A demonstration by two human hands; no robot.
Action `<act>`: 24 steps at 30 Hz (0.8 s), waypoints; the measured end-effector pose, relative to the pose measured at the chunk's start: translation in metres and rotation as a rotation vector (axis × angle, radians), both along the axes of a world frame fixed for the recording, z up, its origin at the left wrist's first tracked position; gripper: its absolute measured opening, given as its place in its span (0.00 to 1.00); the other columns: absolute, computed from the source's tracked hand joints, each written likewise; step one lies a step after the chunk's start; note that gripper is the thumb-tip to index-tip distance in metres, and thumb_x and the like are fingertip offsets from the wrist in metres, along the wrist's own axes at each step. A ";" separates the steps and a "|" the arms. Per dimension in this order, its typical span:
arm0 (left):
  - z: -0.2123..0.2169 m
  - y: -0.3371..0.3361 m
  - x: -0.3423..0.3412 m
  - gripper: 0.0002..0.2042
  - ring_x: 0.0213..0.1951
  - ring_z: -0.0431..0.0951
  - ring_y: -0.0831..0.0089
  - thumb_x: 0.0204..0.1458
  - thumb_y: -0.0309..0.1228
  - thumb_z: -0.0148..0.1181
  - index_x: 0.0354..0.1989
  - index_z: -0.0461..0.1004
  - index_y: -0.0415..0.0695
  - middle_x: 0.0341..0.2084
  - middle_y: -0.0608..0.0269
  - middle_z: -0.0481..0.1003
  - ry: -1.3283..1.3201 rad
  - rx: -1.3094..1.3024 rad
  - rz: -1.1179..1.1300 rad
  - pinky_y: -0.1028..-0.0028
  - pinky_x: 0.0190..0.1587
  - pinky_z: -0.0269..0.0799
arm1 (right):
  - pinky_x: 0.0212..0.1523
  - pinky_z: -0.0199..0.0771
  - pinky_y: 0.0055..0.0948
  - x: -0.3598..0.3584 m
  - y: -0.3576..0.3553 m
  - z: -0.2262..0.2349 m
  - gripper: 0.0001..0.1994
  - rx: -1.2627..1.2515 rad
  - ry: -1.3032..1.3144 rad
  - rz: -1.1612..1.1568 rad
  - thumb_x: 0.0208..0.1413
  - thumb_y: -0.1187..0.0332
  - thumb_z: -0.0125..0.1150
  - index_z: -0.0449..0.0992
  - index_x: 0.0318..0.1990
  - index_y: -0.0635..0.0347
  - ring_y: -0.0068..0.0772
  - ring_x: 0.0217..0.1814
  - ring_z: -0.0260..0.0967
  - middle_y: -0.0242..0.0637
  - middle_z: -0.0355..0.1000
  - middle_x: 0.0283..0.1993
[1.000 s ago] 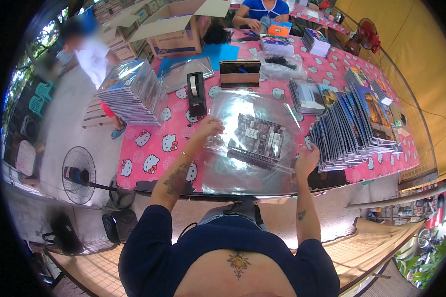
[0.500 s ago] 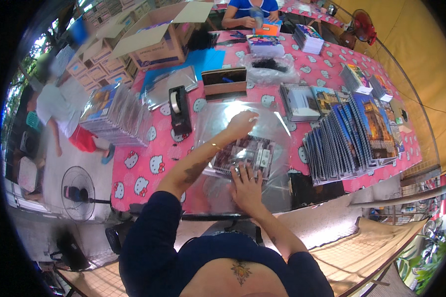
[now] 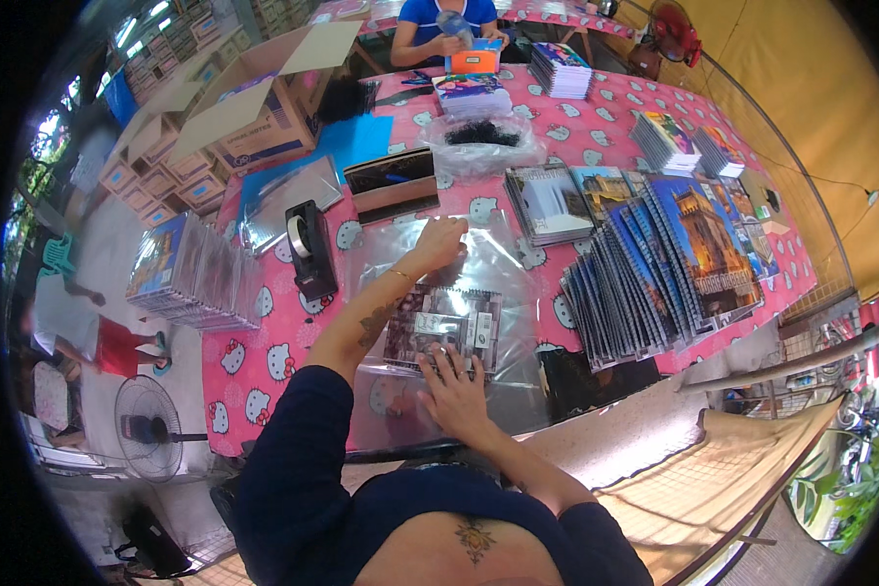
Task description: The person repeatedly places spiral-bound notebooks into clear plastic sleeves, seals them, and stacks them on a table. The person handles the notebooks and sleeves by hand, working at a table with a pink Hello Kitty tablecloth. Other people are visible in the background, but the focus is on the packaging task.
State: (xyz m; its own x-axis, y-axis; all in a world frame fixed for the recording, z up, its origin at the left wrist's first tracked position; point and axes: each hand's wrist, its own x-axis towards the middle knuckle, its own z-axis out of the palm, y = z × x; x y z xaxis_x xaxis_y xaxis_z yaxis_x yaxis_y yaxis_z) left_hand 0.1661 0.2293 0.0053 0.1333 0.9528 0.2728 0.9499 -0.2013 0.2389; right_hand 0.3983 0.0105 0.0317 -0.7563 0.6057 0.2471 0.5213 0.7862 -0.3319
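Head view: a person leans over a table with a pink cloth [image 3: 283,322] that has white cat faces.
Left hand: the left hand [image 3: 443,241] is up at the far part of the clear plastic [image 3: 511,293]. Its fingers are bent in. I cannot tell if they pinch the plastic.
Right hand: the right hand [image 3: 457,393] is flat with its fingers spread apart. It rests on the near edge of the notebook and grips nothing.
Notebook: the dark grey notebook [image 3: 442,324] lies flat in front of the person, in the middle of the plastic. Its wire rings are on the far side. I cannot tell if plastic covers it too.
Left of the plastic: a black tape holder [image 3: 311,256] is near. Farther left is a stack of shiny wrapped books [image 3: 190,278].
Past the plastic: a brown tray [image 3: 400,202] has a blue pen in it.
Right of the plastic: many ring notebooks [image 3: 645,278] lean in a row.
Far side: another person [image 3: 446,24] in blue holds an orange book [image 3: 473,62].
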 end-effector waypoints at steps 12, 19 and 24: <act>0.067 -0.096 0.027 0.11 0.30 0.78 0.48 0.53 0.35 0.59 0.34 0.68 0.41 0.23 0.53 0.76 0.027 -0.003 -0.168 0.54 0.32 0.73 | 0.66 0.45 0.60 -0.007 -0.003 -0.006 0.31 0.035 -0.030 -0.051 0.52 0.54 0.60 0.63 0.65 0.46 0.45 0.71 0.51 0.40 0.57 0.68; 0.039 -0.203 0.052 0.10 0.41 0.78 0.52 0.51 0.25 0.53 0.42 0.74 0.40 0.40 0.52 0.77 -0.166 0.128 -0.143 0.60 0.43 0.75 | 0.66 0.36 0.72 -0.019 -0.013 -0.016 0.32 0.016 -0.075 -0.097 0.55 0.50 0.57 0.63 0.65 0.51 0.53 0.74 0.43 0.46 0.53 0.70; 0.011 -0.210 0.076 0.11 0.43 0.77 0.51 0.50 0.27 0.53 0.40 0.74 0.37 0.39 0.49 0.77 -0.326 0.135 -0.003 0.60 0.46 0.74 | 0.63 0.30 0.79 -0.019 -0.003 -0.036 0.34 0.120 -0.194 -0.081 0.55 0.48 0.54 0.61 0.67 0.52 0.57 0.77 0.38 0.47 0.51 0.72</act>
State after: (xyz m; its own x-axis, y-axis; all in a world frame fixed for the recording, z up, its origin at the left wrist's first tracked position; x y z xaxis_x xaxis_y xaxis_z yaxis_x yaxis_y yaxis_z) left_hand 0.2424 0.0197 0.0165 0.0211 0.9048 0.4254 0.8277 -0.2544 0.5002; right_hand 0.3796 0.0071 -0.0041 -0.7468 0.6415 0.1757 0.6292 0.7670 -0.1257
